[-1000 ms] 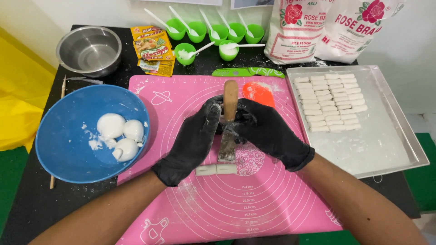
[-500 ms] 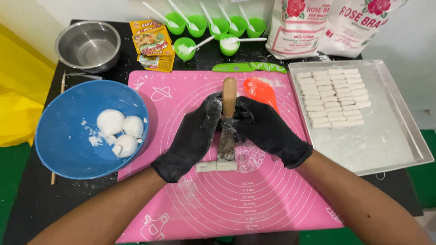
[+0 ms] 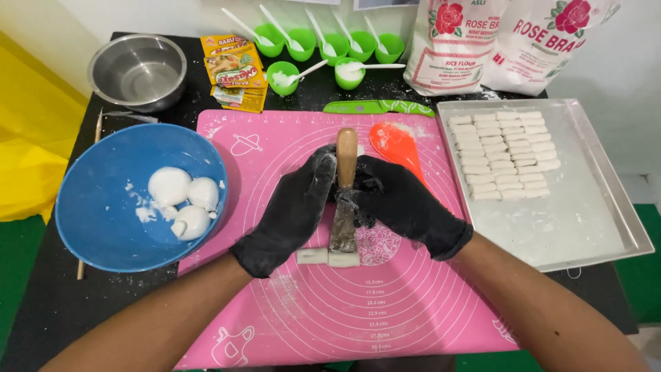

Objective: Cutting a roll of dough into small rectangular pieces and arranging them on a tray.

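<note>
Nothing moved | both hands (image 3: 344, 207) clamp scraper (image 3: 344, 200) | apparently two dough pieces (image 3: 328, 257)

Pink mat (image 3: 413, 310) bare below; blue bowl (image 3: 89, 220), tray (image 3: 592, 227) flank

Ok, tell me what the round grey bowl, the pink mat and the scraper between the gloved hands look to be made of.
Round grey bowl: probably stainless steel, with a dull brushed shine. Pink mat: looks like silicone, thin, matte and printed with white rings. Scraper between the left hand and right hand: brown handle, seemingly wood; flat grey blade, likely metal, dusted white.
</note>
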